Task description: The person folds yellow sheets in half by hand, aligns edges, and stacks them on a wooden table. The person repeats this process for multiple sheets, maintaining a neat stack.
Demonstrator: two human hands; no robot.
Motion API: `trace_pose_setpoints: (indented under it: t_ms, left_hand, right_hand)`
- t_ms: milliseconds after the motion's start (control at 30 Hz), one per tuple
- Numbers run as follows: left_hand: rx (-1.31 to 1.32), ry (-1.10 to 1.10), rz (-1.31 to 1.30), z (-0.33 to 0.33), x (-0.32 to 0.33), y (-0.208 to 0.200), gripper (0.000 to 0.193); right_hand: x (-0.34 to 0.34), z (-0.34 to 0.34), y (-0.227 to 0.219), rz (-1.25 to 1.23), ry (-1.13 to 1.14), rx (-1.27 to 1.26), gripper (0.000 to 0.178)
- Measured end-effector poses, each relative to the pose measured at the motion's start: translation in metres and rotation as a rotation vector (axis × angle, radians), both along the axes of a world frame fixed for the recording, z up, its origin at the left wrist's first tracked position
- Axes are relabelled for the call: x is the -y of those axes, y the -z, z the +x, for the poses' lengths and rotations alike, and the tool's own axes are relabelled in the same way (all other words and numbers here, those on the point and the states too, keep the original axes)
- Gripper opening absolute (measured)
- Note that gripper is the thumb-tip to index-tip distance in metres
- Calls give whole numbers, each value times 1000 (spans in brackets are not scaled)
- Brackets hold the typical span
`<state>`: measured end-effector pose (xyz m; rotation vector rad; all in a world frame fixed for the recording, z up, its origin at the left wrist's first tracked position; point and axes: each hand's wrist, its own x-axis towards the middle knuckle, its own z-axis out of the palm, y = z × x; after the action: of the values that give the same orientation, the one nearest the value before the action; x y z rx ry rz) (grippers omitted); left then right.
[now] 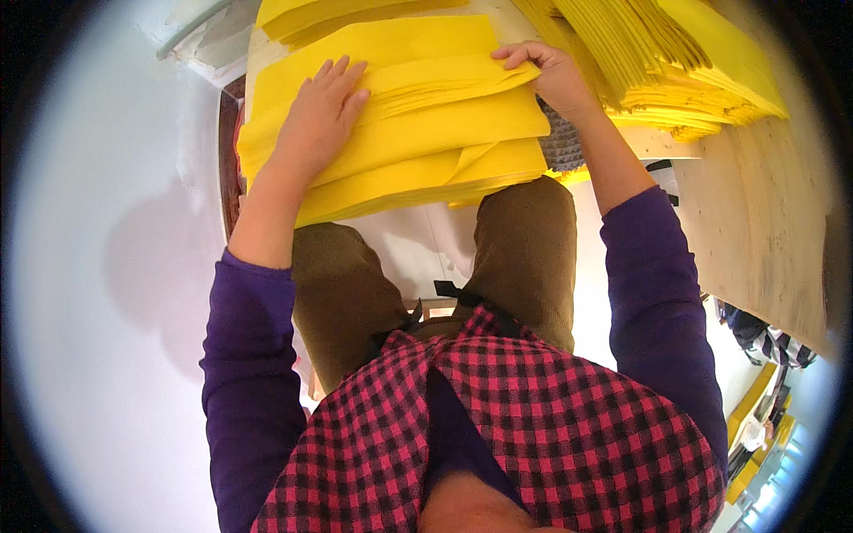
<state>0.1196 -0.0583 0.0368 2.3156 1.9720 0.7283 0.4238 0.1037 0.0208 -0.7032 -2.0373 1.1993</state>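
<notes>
A pile of yellow felt-like sheets (444, 129) lies in front of me, its near edge over my knees. The layers are folded and stacked unevenly, and one corner is turned up near the front right. My left hand (322, 120) rests flat on the left part of the top sheet, fingers stretched out. At the far right end of the upper fold, my right hand (555, 80) pinches the sheet's edge between thumb and fingers. How many layers it grips is hidden.
Thick bundles of yellow sheets (675, 71) stand on the wooden table (746, 204) at the right. Another yellow stack (355, 16) lies beyond the pile. A grey textured cloth (560, 140) shows beside my right knee. A white wall (107, 249) runs along the left.
</notes>
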Motion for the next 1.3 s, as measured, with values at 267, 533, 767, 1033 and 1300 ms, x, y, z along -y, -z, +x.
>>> trace_pose_setpoints:
  t_ms: [267,533,767,1033,1300]
  left_hand:
    - [31,-11,-26,1,6,19,46]
    - [-74,-51,10,5,6,16,45]
    - [-77,-53,3,8,6,20,45]
    - [-1,-39,37,6,6,29,45]
    - [21,-52,21,6,7,29,46]
  right_hand:
    - [8,9,-13,-12,187,-31,17]
    - [69,-42,-37,531,312,196,40]
    - [118,-131,-27,536,89,309,63]
    - [96,-98,-22,665,216,262,44]
    - [60,-18,-39,877,235,553,42]
